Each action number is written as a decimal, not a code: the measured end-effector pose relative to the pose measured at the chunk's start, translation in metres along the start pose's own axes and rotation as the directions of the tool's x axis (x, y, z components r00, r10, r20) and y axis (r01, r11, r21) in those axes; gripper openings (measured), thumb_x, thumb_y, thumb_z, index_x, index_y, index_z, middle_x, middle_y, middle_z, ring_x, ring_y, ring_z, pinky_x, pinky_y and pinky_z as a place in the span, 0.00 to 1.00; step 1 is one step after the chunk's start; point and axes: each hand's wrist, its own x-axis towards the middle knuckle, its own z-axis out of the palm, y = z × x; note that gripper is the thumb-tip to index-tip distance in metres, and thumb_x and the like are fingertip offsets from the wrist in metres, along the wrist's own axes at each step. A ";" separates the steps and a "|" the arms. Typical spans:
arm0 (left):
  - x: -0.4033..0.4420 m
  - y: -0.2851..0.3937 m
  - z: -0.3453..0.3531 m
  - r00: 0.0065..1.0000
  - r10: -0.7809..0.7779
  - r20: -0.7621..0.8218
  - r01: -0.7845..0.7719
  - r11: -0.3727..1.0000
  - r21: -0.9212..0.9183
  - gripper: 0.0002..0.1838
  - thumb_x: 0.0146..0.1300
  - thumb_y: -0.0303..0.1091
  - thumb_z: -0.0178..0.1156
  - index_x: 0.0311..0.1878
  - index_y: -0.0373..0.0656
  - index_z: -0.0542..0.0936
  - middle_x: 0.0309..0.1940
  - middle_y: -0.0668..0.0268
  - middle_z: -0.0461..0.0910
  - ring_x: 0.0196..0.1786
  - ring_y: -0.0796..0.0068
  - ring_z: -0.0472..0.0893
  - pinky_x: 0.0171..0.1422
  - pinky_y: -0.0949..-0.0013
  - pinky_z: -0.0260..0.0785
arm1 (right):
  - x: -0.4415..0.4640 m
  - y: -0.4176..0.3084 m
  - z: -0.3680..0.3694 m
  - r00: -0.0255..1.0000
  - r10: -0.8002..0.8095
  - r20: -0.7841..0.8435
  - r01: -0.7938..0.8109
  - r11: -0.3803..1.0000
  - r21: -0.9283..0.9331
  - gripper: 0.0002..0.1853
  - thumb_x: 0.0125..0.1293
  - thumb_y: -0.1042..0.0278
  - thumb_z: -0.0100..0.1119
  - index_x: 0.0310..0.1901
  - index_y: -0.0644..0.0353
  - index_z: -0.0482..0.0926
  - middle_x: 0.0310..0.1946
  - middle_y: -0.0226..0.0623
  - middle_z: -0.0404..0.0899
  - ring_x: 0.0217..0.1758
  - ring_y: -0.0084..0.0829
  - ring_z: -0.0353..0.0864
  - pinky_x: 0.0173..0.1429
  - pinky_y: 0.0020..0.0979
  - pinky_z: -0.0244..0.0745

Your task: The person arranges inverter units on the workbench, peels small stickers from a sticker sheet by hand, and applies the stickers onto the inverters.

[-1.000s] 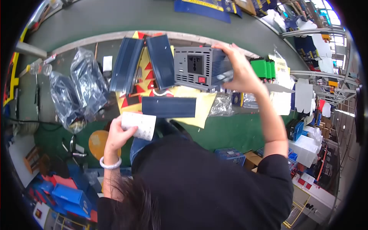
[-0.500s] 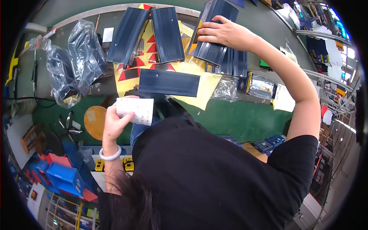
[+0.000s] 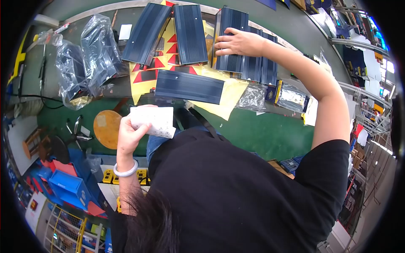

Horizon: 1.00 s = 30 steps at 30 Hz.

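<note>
My left hand (image 3: 131, 134) pinches a white printed sheet of labels (image 3: 154, 120) near the bench's front edge. My right hand (image 3: 241, 43) lies with fingers spread on a dark ribbed metal unit (image 3: 232, 21), which stands beside other dark units (image 3: 268, 69) in a row. To its left, two more dark units (image 3: 190, 36) (image 3: 147, 34) rest at an angle on yellow sheets (image 3: 225, 103) with red shapes. Another dark unit (image 3: 189, 86) lies crosswise in front of them, close to the label sheet.
Plastic-wrapped dark units (image 3: 99, 48) lie at the left of the bench, near a small white box (image 3: 125, 32). Clear plastic bags (image 3: 252, 98) lie right of the yellow sheets. A round wooden stool (image 3: 107, 129) and blue bins (image 3: 69, 185) stand below.
The unit in my right hand was held up with its socket face showing; it is now down beside the row. My left hand still holds the labels.
</note>
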 end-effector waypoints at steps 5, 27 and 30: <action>-0.003 -0.002 0.000 1.000 -0.029 -0.002 0.029 1.000 -0.007 0.18 0.57 0.20 0.59 0.52 0.27 0.79 0.55 0.57 0.80 0.54 0.72 0.79 0.61 0.71 0.68 | 0.011 -0.005 0.012 0.999 -0.026 0.027 0.026 1.000 0.012 0.27 0.68 0.74 0.49 0.67 0.41 0.61 0.66 0.29 0.66 0.75 0.30 0.59 0.77 0.44 0.51; 0.019 0.010 0.039 0.981 0.089 -0.175 -0.147 0.921 -0.360 0.15 0.63 0.23 0.63 0.53 0.30 0.80 0.46 0.62 0.84 0.47 0.76 0.82 0.55 0.71 0.73 | 0.041 -0.117 -0.090 0.688 0.726 -0.005 -0.124 0.123 0.985 0.21 0.66 0.67 0.61 0.60 0.60 0.75 0.52 0.37 0.80 0.60 0.33 0.76 0.72 0.39 0.62; 0.024 0.016 0.056 0.981 0.115 -0.159 -0.167 0.912 -0.373 0.13 0.64 0.24 0.63 0.52 0.33 0.81 0.46 0.63 0.85 0.46 0.78 0.82 0.55 0.72 0.73 | 0.071 -0.169 -0.122 0.641 0.756 0.137 0.314 -0.420 0.851 0.18 0.73 0.63 0.55 0.58 0.64 0.76 0.50 0.35 0.82 0.58 0.27 0.77 0.67 0.32 0.68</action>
